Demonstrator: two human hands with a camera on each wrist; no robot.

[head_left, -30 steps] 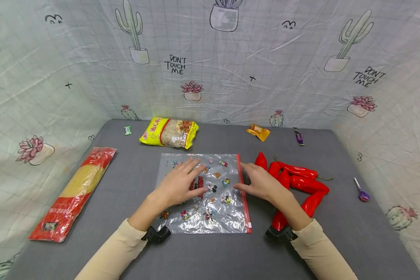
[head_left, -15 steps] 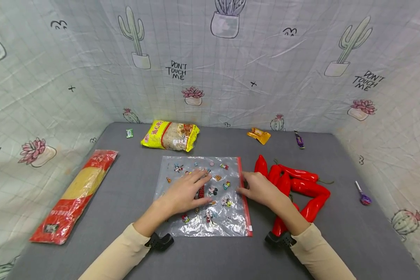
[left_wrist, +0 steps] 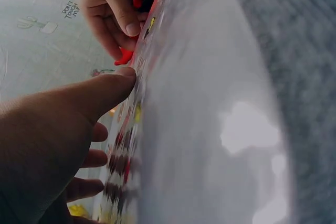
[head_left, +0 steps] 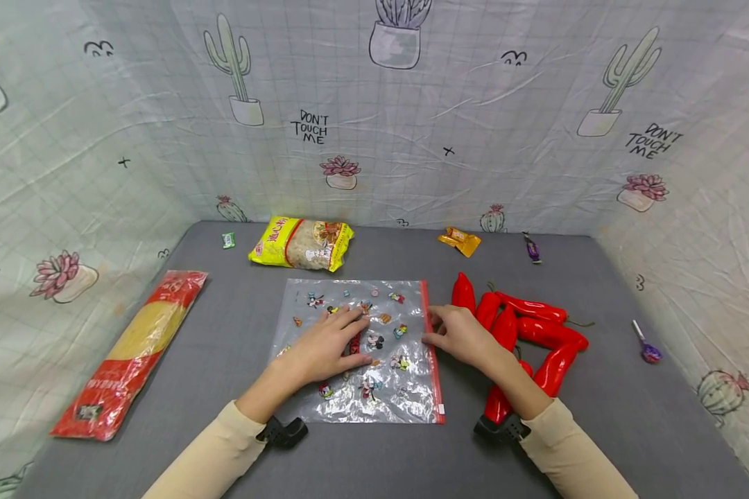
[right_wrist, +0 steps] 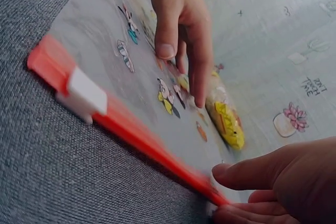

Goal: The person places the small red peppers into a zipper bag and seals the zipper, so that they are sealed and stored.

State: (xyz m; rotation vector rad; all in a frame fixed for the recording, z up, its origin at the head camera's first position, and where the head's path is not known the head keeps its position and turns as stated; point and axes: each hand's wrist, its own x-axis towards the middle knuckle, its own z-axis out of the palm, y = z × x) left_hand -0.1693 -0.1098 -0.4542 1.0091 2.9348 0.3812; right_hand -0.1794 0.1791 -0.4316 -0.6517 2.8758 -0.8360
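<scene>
A clear zip bag (head_left: pixel 406 388) printed with cartoon figures lies flat on the grey table, its red zip edge (right_wrist: pixel 152 148) to the right. A white slider (right_wrist: pixel 84 94) sits at the near end of that edge. My left hand (head_left: pixel 327 346) rests with spread, fairly straight fingers over the bag's middle. At the red edge is my right hand (head_left: pixel 465 336), its thumb (right_wrist: pixel 236 174) over the film and its fingers curled at the edge, pinching it. Beside the right forearm lie several glossy red peppers (head_left: pixel 539 329), partly hidden by it.
A long red-and-yellow packet of noodles (head_left: pixel 134 353) lies at the left. Farther back are a yellow food bag (head_left: pixel 302 242), a small green packet (head_left: pixel 227 240), an orange-wrapped sweet (head_left: pixel 460 240) and a purple-wrapped sweet (head_left: pixel 532 248). A lollipop (head_left: pixel 648 348) lies at the right.
My right hand's fingers have curled in and closed on the bag's red edge. The left hand has slid slightly nearer over the bag. The view has tilted a little.
</scene>
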